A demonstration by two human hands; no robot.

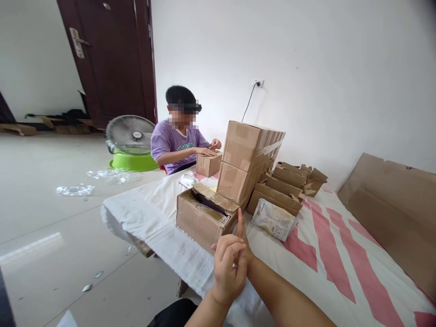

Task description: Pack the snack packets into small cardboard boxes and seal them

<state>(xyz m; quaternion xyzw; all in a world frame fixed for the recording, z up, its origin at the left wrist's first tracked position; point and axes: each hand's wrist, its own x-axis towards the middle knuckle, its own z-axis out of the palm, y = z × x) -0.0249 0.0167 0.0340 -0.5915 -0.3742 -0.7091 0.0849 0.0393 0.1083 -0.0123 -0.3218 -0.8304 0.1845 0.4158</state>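
A brown cardboard box [199,221] sits near the table's front edge. Its top flaps are partly folded in, leaving a gap with something dark inside. My right hand [244,234] lies along the box's right end, fingers stretched upward and touching the corner. In front of it, close to the box's near side, my left hand [230,265] has its fingers curled in; whatever they may hold is hidden. To the right of my hands lies a white and yellow plastic packet [273,219].
Two stacked, taped cartons [235,156] stand behind the box. Several open boxes [277,193] line up beside them. Across the table a person [177,136] rests their hands on a small box [207,164]. A large cardboard sheet [391,213] leans at right; a fan [131,135] stands on the floor.
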